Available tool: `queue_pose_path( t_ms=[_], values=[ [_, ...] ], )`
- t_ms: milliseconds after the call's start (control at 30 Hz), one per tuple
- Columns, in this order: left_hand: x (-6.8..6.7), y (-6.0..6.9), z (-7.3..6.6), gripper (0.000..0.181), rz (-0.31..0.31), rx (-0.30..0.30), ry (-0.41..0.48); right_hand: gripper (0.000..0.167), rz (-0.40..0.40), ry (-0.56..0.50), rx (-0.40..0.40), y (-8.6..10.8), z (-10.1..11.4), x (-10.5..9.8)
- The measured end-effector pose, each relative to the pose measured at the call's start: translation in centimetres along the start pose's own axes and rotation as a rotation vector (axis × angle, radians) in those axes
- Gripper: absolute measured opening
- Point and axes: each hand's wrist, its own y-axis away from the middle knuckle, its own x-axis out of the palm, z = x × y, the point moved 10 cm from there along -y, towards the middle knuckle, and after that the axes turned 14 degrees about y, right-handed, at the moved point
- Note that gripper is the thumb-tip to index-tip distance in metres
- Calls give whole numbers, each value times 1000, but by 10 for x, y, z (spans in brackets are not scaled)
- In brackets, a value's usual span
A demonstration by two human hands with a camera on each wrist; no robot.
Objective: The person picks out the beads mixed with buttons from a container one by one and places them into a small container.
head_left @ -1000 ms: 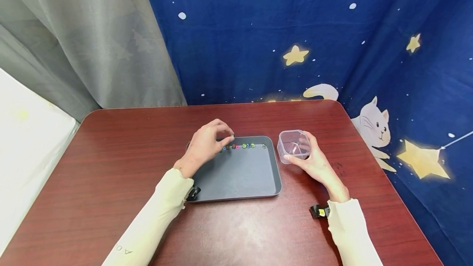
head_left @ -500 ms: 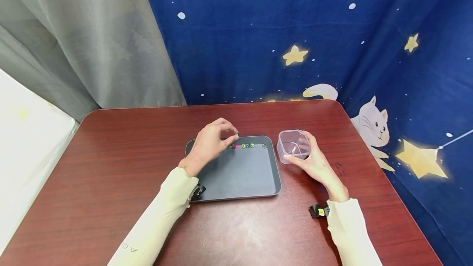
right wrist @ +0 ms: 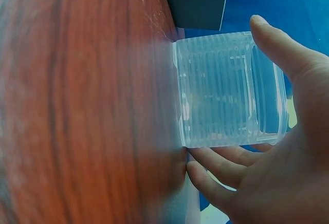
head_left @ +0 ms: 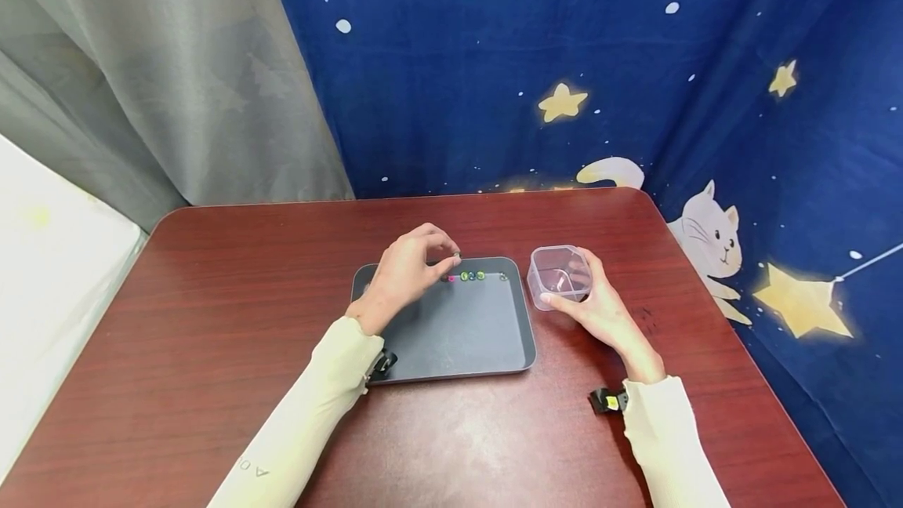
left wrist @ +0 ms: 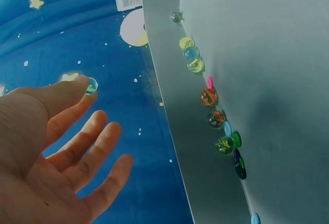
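The left hand pinches a marble, thumb against finger, near the far rim of the tray; an even, gentle squeeze should keep it secure. The right hand, fingers spread wide, grips the clear box right of the tray.

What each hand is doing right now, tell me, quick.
Left hand: pinching a clear-and-green marble between its fingertips.
Right hand: holding a clear plastic box, thumb and fingers around its sides.
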Motion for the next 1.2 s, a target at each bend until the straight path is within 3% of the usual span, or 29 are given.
queue_pose_path(
  t_ms=[567,1200],
  values=[
    [13,-5,-10,8,4,37,38,103,-15,-4,-15,-2,1,0],
    [25,-6,-19,8,7,29,49,104,-13,0,-13,0,-1,0]
  ],
)
